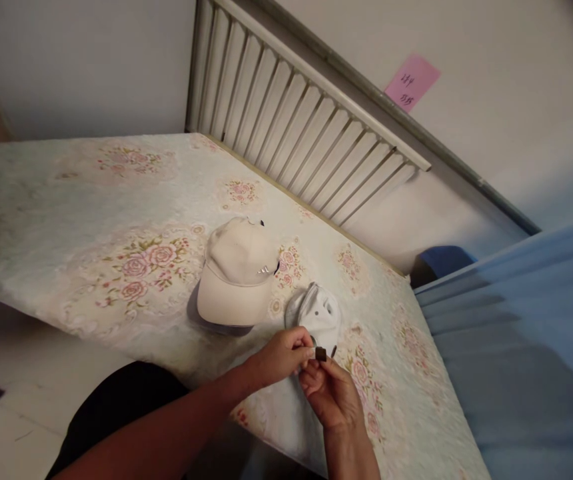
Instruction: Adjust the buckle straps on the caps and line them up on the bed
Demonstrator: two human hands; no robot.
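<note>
A white baseball cap (322,313) lies on the flowered tablecloth, its inner side partly turned up and its near edge hidden behind my fingers. Just in front of it, my left hand (286,352) pinches a short pale strap with a small dark buckle-like end piece (320,354). From the right, the thumb and fingers of my right hand (334,399) close on the same piece. Whether the strap is joined to the cap is hidden. A cream baseball cap (239,267) sits upright to the left, apart from both hands, its brim toward me.
A flower-patterned cloth (91,200) covers the table. Behind the table stands a white radiator (286,113) against the wall, with a pink note (411,81) above. A blue curtain (526,333) hangs along the right side, near a dark blue object (444,261).
</note>
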